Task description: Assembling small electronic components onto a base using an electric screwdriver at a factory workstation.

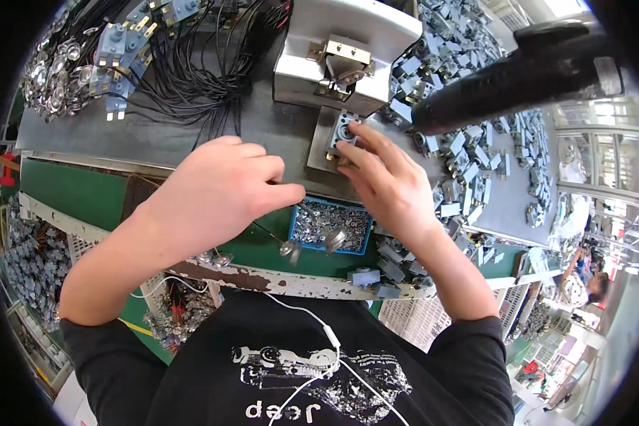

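My right hand [394, 174] grips a grey block-shaped switch part [344, 131] with a round black centre and brass terminals, its fingertips on the near and right sides. That part sits on a small metal plate [321, 138] in front of a white bench fixture [305, 71] with a metal mechanism [346, 64]. To the left, my left hand [230, 177] is closed, thumb and forefinger pinched; what lies between them is too small to make out. Below it, a blurred round metal cap [335, 239] shows over a blue tray [292, 231] of small metal pieces. Another metal cap [287, 248] is on a thin dark wire.
A bundle of black wires [220, 85], metal caps [67, 64] and grey switch parts [124, 46] lie at the far left. Many grey parts [468, 156] are heaped on the right, beneath a thick black tube [511, 85]. Several parts [387, 266] line the green bench's front edge [312, 284].
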`<state>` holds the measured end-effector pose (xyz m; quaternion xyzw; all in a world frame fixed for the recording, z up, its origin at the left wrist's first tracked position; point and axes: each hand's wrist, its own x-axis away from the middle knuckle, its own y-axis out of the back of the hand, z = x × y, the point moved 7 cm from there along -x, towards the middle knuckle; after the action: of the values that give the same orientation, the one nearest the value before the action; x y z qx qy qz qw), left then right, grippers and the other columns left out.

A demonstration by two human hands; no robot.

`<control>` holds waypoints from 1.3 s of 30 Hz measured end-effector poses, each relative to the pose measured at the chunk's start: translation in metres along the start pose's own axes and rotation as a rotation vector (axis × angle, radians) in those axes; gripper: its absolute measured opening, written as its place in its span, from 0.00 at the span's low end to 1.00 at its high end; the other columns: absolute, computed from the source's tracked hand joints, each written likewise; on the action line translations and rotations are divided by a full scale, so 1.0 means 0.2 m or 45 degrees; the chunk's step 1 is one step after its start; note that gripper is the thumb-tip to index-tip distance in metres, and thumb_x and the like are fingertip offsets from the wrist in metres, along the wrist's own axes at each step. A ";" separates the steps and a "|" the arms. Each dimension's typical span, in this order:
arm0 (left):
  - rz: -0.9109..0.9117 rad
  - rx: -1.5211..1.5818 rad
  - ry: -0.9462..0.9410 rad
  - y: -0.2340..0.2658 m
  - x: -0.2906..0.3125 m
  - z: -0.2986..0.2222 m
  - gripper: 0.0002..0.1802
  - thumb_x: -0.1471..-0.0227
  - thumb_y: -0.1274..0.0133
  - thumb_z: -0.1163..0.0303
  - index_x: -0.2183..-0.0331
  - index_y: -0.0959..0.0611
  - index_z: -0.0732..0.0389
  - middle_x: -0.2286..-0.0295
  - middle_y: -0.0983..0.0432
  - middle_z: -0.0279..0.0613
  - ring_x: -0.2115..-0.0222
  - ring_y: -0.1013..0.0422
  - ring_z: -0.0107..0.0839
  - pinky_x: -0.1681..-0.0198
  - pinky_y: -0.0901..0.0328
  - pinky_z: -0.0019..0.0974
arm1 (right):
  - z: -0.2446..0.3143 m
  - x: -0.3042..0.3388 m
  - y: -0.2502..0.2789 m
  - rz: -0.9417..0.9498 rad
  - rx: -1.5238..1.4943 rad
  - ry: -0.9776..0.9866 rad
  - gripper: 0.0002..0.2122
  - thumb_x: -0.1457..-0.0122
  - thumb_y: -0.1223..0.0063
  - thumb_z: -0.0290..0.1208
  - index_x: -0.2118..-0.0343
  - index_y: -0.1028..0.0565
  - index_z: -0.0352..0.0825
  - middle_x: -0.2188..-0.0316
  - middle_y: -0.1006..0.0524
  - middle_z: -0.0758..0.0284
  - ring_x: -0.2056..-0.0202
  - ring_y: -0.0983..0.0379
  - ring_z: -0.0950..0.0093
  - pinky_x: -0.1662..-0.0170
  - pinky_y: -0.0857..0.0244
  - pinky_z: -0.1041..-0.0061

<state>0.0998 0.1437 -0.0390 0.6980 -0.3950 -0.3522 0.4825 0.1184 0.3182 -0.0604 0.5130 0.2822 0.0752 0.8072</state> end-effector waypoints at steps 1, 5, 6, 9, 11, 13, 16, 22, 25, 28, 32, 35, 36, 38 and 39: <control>-0.003 -0.024 -0.011 0.00 -0.02 0.00 0.15 0.54 0.42 0.72 0.61 0.13 0.50 0.73 0.26 0.28 0.65 0.27 0.28 0.63 0.37 0.34 | 0.00 0.01 -0.01 -0.032 -0.006 -0.023 0.16 0.48 0.34 0.21 0.56 0.20 0.37 0.48 0.22 0.62 0.55 0.20 0.62 0.54 0.24 0.67; 0.055 -0.063 -0.038 0.00 -0.04 0.00 0.15 0.55 0.42 0.71 0.62 0.12 0.50 0.74 0.25 0.28 0.64 0.27 0.29 0.60 0.36 0.35 | -0.02 0.01 0.00 -0.068 -0.074 -0.005 0.14 0.48 0.34 0.21 0.58 0.19 0.38 0.49 0.22 0.61 0.55 0.21 0.61 0.54 0.25 0.65; -0.023 -0.010 -0.064 0.01 -0.04 -0.01 0.15 0.55 0.42 0.71 0.62 0.12 0.51 0.74 0.25 0.29 0.63 0.27 0.31 0.58 0.35 0.36 | -0.05 0.02 -0.01 -0.061 -0.146 -0.017 0.13 0.48 0.35 0.21 0.58 0.19 0.39 0.49 0.22 0.61 0.54 0.22 0.59 0.52 0.27 0.62; -0.079 0.057 -0.106 0.00 -0.04 0.01 0.15 0.56 0.42 0.71 0.62 0.11 0.52 0.73 0.23 0.30 0.63 0.27 0.33 0.55 0.34 0.37 | -0.06 0.00 0.00 -0.003 -0.130 0.030 0.15 0.47 0.35 0.21 0.56 0.20 0.38 0.49 0.23 0.60 0.53 0.23 0.59 0.50 0.28 0.62; -0.057 0.071 -0.121 -0.02 -0.03 0.02 0.15 0.56 0.42 0.71 0.62 0.11 0.52 0.72 0.22 0.31 0.63 0.27 0.33 0.54 0.34 0.38 | -0.05 -0.01 0.00 0.015 -0.108 -0.025 0.16 0.47 0.35 0.21 0.54 0.21 0.37 0.49 0.22 0.60 0.52 0.23 0.58 0.49 0.29 0.62; -0.025 0.156 -0.097 -0.04 0.00 0.03 0.14 0.53 0.44 0.70 0.62 0.13 0.53 0.72 0.24 0.31 0.63 0.26 0.30 0.53 0.33 0.37 | 0.00 -0.02 0.00 0.023 -0.104 -0.061 0.18 0.47 0.34 0.21 0.52 0.22 0.36 0.49 0.22 0.59 0.52 0.23 0.57 0.48 0.29 0.62; -0.025 0.183 -0.095 -0.05 0.01 0.04 0.12 0.52 0.44 0.70 0.63 0.14 0.54 0.72 0.25 0.32 0.64 0.26 0.30 0.54 0.34 0.36 | 0.13 0.02 0.14 -0.138 -0.377 -0.145 0.25 0.47 0.32 0.27 0.45 0.25 0.32 0.52 0.21 0.56 0.55 0.23 0.54 0.52 0.28 0.61; -0.076 0.223 -0.135 -0.05 -0.05 -0.07 0.10 0.49 0.45 0.70 0.62 0.16 0.57 0.72 0.27 0.32 0.66 0.28 0.30 0.59 0.35 0.37 | 0.30 0.09 0.16 0.412 -0.085 -0.112 0.20 0.43 0.36 0.25 0.48 0.26 0.31 0.66 0.19 0.60 0.70 0.21 0.65 0.67 0.28 0.71; -0.030 0.278 -0.134 -0.04 -0.09 -0.04 0.11 0.47 0.45 0.70 0.60 0.17 0.55 0.71 0.23 0.36 0.66 0.25 0.35 0.60 0.32 0.40 | 0.13 0.10 0.10 0.588 -0.742 -0.584 0.14 0.39 0.41 0.22 0.51 0.26 0.31 0.72 0.21 0.64 0.73 0.23 0.73 0.69 0.32 0.76; -0.010 0.423 -0.058 -0.05 -0.15 0.04 0.11 0.47 0.44 0.69 0.59 0.16 0.57 0.73 0.21 0.42 0.68 0.22 0.45 0.65 0.29 0.46 | -0.05 0.09 0.03 0.575 -1.055 -0.696 0.12 0.36 0.43 0.21 0.50 0.26 0.30 0.67 0.20 0.69 0.66 0.26 0.84 0.63 0.31 0.78; -0.082 0.397 0.031 0.00 -0.19 0.03 0.14 0.48 0.42 0.71 0.57 0.15 0.56 0.75 0.24 0.42 0.72 0.24 0.45 0.70 0.31 0.45 | -0.06 0.20 0.10 0.095 -0.970 -0.535 0.17 0.36 0.42 0.19 0.45 0.27 0.28 0.59 0.21 0.64 0.58 0.22 0.77 0.53 0.26 0.77; -0.088 0.239 0.003 0.03 -0.17 0.05 0.13 0.48 0.41 0.72 0.58 0.15 0.56 0.76 0.25 0.42 0.73 0.25 0.46 0.70 0.31 0.46 | -0.07 0.19 0.04 0.193 -1.055 -0.787 0.17 0.34 0.44 0.20 0.43 0.28 0.28 0.57 0.21 0.63 0.53 0.22 0.76 0.50 0.25 0.75; -0.091 0.243 0.001 0.04 -0.17 0.04 0.13 0.48 0.41 0.72 0.58 0.15 0.56 0.76 0.25 0.42 0.73 0.25 0.46 0.70 0.31 0.46 | -0.08 0.19 0.01 0.226 -1.239 -0.819 0.18 0.30 0.49 0.23 0.40 0.32 0.28 0.53 0.21 0.59 0.50 0.22 0.72 0.47 0.26 0.72; -0.130 0.272 -0.014 0.08 -0.18 0.04 0.11 0.49 0.41 0.73 0.60 0.15 0.57 0.76 0.25 0.42 0.73 0.26 0.46 0.69 0.31 0.45 | -0.07 0.19 -0.04 0.196 -1.444 -0.809 0.19 0.29 0.52 0.24 0.38 0.35 0.27 0.51 0.22 0.56 0.49 0.22 0.70 0.45 0.26 0.70; -0.134 0.276 -0.007 0.10 -0.17 0.04 0.11 0.49 0.41 0.73 0.60 0.15 0.57 0.76 0.25 0.42 0.73 0.26 0.46 0.69 0.31 0.45 | -0.05 0.18 -0.05 0.169 -1.660 -0.791 0.20 0.27 0.55 0.26 0.36 0.37 0.27 0.48 0.22 0.53 0.48 0.22 0.68 0.44 0.27 0.68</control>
<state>0.0736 0.1668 -0.0192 0.7648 -0.3949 -0.3342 0.3841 0.1413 0.3367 -0.0867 -0.0588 -0.0939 0.1278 0.9856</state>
